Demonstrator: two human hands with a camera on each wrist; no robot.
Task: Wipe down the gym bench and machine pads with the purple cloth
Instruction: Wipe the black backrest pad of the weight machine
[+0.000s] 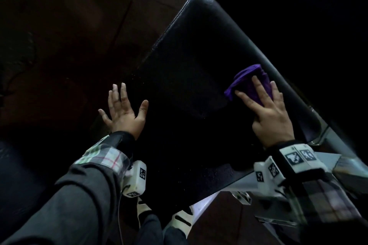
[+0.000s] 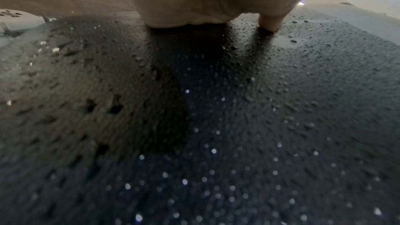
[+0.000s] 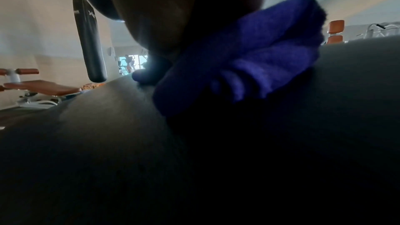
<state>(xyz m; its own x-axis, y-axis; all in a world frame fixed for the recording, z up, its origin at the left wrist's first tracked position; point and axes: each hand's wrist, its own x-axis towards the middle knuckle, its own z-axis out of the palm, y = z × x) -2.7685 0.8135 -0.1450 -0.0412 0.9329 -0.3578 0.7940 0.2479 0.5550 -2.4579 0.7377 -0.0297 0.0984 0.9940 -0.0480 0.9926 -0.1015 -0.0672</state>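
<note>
A right hand presses the bunched purple cloth flat-fingered onto the black bench pad (droplets remain near the spread, empty left hand); firm overlapping strokes should clear them.

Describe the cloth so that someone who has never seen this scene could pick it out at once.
Start from the big black bench pad that fills the middle of the head view. Along its right-hand edge lies the right hand, fingers spread flat. The purple cloth is bunched under those fingers, the only brightly coloured thing on the dark pad.
</note>
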